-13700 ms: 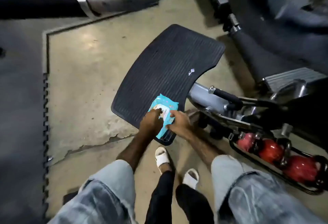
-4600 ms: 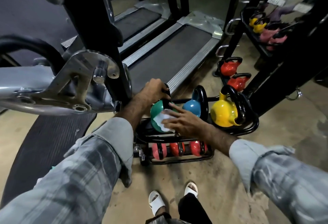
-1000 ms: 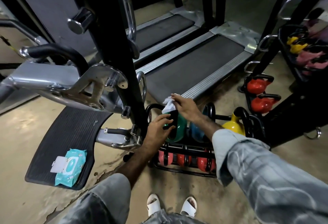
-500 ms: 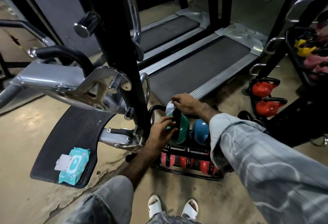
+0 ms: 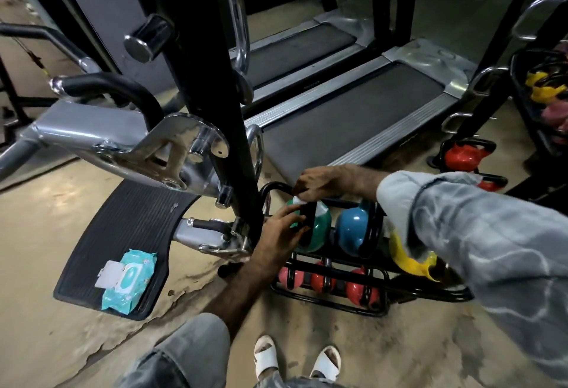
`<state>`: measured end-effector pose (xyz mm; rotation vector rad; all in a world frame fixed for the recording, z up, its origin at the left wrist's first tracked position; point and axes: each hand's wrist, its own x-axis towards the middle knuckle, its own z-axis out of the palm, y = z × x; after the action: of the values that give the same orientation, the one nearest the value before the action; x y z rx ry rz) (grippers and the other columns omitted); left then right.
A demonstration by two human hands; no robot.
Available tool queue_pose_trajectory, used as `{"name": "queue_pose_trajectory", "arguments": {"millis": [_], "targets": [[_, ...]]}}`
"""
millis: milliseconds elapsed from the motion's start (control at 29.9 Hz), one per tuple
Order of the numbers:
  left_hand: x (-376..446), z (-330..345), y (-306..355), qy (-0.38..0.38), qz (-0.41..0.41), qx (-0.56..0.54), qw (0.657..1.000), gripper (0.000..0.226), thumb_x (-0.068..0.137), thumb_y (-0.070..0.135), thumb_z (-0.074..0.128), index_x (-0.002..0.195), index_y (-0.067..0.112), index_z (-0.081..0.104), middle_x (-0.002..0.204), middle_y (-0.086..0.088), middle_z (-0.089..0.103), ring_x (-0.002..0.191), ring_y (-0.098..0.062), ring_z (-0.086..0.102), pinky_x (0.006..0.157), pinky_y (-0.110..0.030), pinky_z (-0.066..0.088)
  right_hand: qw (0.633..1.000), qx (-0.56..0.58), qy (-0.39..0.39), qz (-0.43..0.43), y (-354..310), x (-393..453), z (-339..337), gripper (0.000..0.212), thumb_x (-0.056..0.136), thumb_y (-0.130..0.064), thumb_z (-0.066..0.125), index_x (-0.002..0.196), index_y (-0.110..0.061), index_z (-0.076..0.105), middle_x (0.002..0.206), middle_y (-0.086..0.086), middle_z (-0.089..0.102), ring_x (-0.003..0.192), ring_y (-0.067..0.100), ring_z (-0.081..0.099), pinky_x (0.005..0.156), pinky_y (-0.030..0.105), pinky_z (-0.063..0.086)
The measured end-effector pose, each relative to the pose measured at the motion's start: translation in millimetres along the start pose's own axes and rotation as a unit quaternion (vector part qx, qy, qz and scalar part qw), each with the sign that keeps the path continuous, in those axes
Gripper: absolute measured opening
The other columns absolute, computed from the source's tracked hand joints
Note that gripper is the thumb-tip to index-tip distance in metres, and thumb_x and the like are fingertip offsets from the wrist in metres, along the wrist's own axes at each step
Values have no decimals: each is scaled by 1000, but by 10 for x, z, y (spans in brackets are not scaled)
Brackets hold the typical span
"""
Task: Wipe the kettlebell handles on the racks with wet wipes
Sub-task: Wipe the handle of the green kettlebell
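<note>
A green kettlebell (image 5: 319, 230) with a black handle (image 5: 308, 218) sits at the left end of a low black rack (image 5: 353, 301). My left hand (image 5: 281, 227) grips that handle from the left. My right hand (image 5: 322, 180) reaches over from the right and presses a white wet wipe (image 5: 299, 200) onto the top of the handle. A blue kettlebell (image 5: 352, 229) and a yellow one (image 5: 408, 257) stand beside it, the yellow one partly hidden by my right sleeve. Red kettlebells (image 5: 319, 278) fill the lower tier.
A teal pack of wet wipes (image 5: 127, 280) lies with its flap up on a black rubber mat (image 5: 123, 227) at the left. A black machine post (image 5: 221, 95) with chrome parts stands just left of the rack. Treadmills (image 5: 353, 117) lie behind; more kettlebells (image 5: 464, 157) at the right.
My right hand has slid the wipe from above the handle down onto its top. My left hand keeps its hold on the handle. The view has shifted a little.
</note>
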<state>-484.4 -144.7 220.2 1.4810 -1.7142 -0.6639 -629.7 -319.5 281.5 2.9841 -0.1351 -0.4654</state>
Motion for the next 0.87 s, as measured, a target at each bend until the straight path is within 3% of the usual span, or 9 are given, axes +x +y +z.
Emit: {"name": "queue_pose_trajectory", "arguments": {"millis": [67,201,301,368,502,569,669,736,870], "targets": [[3,9,-14,3,-1,4,1000,25,83,11,72,107,7,70,131,-2,57,111,-12,61,89,-26,55,1000,-6,-19,-21,-45,34,-93,47,98,-49,38,115,-14,63,115,11,64,97,20,62,96,37,47],[-5,-19,14,-2,-12,0,1000,25,84,11,71,109,6,69,132,-2,56,111,-9,61,89,-24,55,978,129,64,150,34,-22,-121,38,101,-14,43,134,1,52,144,16,47,124,21,51,109,23,32],[18,-24,-4,-8,-8,16,1000,22,83,11,72,103,4,71,127,-4,60,106,-11,65,88,-22,54,975,137,15,177,-63,101,-4,25,96,-24,46,96,-8,65,105,17,69,92,33,63,79,36,50],[77,-24,-27,-13,-6,49,999,18,79,12,75,95,4,74,117,-7,66,98,-16,68,88,-19,52,923,249,119,269,-302,102,95,21,91,-23,49,93,-11,66,100,9,70,93,29,65,79,36,52],[286,-75,21,-18,-20,61,998,13,72,13,81,80,7,74,96,-5,69,84,-14,67,80,-24,54,704,408,348,465,-963,-16,373,32,93,-16,56,123,-17,66,128,6,65,114,21,63,96,35,50],[395,-116,77,-30,-21,75,997,14,69,12,82,79,8,72,90,-4,66,80,-16,65,76,-23,52,594,480,350,543,-1189,65,366,34,95,-20,55,128,-24,62,129,6,63,113,23,62,96,31,48],[514,-140,154,-47,-21,89,995,30,65,4,80,93,11,72,93,4,61,84,-10,61,80,-9,43,487,532,336,605,-1173,242,261,33,96,-26,50,126,-27,63,124,7,66,111,28,62,94,34,49],[585,-132,166,-82,-48,105,990,47,63,5,81,107,13,68,106,4,59,97,-11,59,90,-14,43,413,577,325,626,-991,334,242,28,95,-26,48,112,-15,69,111,12,70,96,27,63,82,32,49],[720,-156,170,-158,-66,138,975,74,59,11,85,128,11,58,130,-1,54,120,-16,51,105,-18,34,99,747,358,552,-666,363,172,21,86,-20,67,70,-7,64,61,5,66,46,13,57,43,18,42]]}}
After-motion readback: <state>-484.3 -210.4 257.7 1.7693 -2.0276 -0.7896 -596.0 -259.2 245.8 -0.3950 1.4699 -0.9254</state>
